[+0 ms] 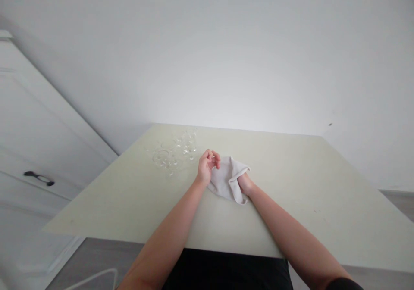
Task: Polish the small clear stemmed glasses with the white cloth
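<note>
A pale grey cloth [225, 179] is bunched between both hands over the middle of the cream table [291, 186]. My left hand [207, 166] curls its fingers at the cloth's left edge and seems to pinch something small and clear that I cannot make out. My right hand [245, 184] is mostly wrapped inside the cloth and grips it. Several clear glasses [174, 152] stand in a group on the table just left of and beyond my left hand.
A white cabinet with a dark handle [39, 178] stands to the left of the table. A white wall rises behind the table. A thin white cable [93, 277] lies on the grey floor at the lower left.
</note>
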The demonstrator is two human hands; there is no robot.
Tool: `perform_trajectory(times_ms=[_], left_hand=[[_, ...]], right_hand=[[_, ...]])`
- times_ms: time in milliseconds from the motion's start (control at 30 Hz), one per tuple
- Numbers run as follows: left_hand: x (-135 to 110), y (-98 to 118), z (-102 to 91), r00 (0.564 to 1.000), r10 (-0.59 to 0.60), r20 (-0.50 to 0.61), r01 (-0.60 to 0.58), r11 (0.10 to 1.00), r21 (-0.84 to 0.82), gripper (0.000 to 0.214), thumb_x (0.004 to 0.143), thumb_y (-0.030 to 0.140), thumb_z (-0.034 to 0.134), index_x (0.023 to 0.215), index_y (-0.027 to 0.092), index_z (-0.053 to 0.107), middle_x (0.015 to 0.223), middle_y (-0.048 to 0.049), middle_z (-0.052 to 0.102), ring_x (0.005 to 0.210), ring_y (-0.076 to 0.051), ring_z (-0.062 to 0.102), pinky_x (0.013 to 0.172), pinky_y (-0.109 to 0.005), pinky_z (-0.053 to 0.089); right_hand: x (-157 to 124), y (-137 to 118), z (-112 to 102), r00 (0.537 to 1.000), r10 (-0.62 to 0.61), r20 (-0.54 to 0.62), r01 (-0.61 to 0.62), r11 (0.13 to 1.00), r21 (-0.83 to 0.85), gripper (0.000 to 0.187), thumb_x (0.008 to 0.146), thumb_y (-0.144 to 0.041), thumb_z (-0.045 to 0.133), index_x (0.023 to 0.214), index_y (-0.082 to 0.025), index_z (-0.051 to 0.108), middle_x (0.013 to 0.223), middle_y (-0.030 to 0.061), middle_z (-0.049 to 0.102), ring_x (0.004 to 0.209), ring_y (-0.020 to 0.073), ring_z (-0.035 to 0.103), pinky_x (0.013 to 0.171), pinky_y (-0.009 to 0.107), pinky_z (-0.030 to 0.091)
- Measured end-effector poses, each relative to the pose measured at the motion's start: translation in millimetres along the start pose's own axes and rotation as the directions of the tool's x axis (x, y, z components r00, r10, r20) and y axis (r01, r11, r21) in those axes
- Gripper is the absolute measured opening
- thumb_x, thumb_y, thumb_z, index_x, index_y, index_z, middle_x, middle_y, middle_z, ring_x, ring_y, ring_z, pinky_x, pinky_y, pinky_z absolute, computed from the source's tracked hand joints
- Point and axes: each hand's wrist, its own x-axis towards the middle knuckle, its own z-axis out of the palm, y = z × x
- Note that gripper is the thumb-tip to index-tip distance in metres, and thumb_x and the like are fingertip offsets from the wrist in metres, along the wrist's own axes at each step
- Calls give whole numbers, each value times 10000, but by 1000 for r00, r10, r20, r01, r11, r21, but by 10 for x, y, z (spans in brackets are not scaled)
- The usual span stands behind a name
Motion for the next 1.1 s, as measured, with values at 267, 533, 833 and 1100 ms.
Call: perform_trajectory(times_ms=[267,533,833,1100], left_hand=[[9,-16,0,1000,-10,-23,10,999,36,197,701,287,507,694,206,328,730,-1,559,524,-103,494,514,-235,383],[9,-6,-3,1000,-3,-2,3,1000,-17,190,722,291,487,706,209,316,744,3,556,517,-106,504,509,-243,385],[16,-23,-11,1000,-23,-9,23,1000,-4,222,737,311,502,712,215,304,730,3,549,525,-107,497,513,-234,384],[5,-24,-13,1000,-30,-4,30,999,-35,199,741,307,488,723,214,313,740,2,561,527,-111,512,518,-242,389]], right_hand=[[18,12,-5,1000,12,-16,-12,1000,-21,339,839,-500,543,951,-211,679,936,76,773,1145,269,651,1067,382,437],[31,43,-42,1000,-27,-5,27,1000,-4,349,855,-494,546,952,-194,696,950,80,778,1160,255,647,1081,363,425],[78,37,-19,1000,-16,22,15,999,38,364,774,-505,612,971,-222,727,966,72,787,1124,287,671,1092,411,438],[26,-43,70,1000,-7,25,6,999,32,397,744,-514,641,990,-211,714,955,72,784,1126,291,661,1101,425,419]])
